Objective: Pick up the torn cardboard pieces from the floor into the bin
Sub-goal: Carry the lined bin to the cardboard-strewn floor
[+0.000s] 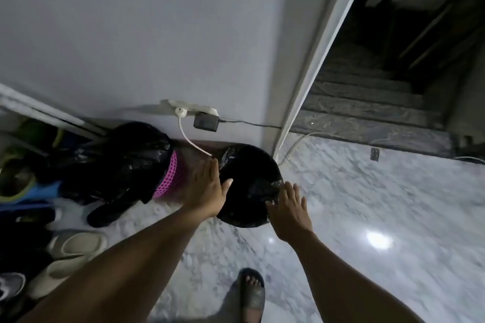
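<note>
Pale marbled floor meets a grey-white wall, and at the foot of that wall stands the bin, round and lined with a crinkled black bag. It sits between our two sets of fingers.

Our left hand lies flat at the bin's left edge. Its fingers are straight and close together and hold nothing, and the thumb reaches over the bag. Our right hand is at the bin's near right edge with its fingers spread apart and empty. Their tips are at the bag's folded rim, though we cannot tell if they press on it.

Just past the left fingertips a white cable runs up to a power strip on the wall, with a black adapter plugged in beside it. Left of the left fingers stands a pink basket under another black bag. Beyond the right fingertips rises a pale door frame, with dark stairs behind it. Well behind the left fingers lie beige slippers, and behind the right ones is our foot in a dark sandal.
</note>
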`<state>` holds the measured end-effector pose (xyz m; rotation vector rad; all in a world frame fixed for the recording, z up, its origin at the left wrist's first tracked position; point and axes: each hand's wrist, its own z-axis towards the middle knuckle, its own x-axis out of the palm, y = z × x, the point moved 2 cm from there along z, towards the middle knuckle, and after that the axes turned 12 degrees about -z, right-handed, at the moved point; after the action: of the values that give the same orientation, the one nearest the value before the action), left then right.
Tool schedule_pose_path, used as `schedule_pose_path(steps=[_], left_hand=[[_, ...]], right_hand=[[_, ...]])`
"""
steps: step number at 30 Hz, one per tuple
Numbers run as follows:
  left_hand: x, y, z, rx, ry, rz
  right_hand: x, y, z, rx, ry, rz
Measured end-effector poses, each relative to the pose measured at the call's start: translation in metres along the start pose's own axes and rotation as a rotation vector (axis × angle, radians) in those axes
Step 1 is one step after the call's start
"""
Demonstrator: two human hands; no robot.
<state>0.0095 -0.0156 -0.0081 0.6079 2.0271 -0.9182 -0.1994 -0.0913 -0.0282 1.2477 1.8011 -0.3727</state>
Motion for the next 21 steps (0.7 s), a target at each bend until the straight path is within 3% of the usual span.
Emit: schedule_pose_path(steps=[4, 7, 13, 17, 21], left_hand=[[0.062, 0.044, 0.046, -0.234, 0.020, -0.125], [0.106, 0.079, 0.072, -0.376, 0.025, -0.315], [0.173, 0.127, 0.099, -0.504, 0.012, -0.527], [0.190, 0.140, 0.105, -0.584, 0.011, -0.659], [0.183, 0.144, 0.099, -0.595, 0.032, -0.686]], right_hand=[[0.064, -0.018, 0.063, 0.138, 0.113, 0.137], [0.102, -0.029, 0.104, 0.309, 0.108, 0.413], [0.156, -0.050, 0.156, 0.595, 0.125, 0.731], [0.175, -0.044, 0.162, 0.666, 0.172, 0.809], [0.167, -0.034, 0.143, 0.718, 0.125, 0.722]])
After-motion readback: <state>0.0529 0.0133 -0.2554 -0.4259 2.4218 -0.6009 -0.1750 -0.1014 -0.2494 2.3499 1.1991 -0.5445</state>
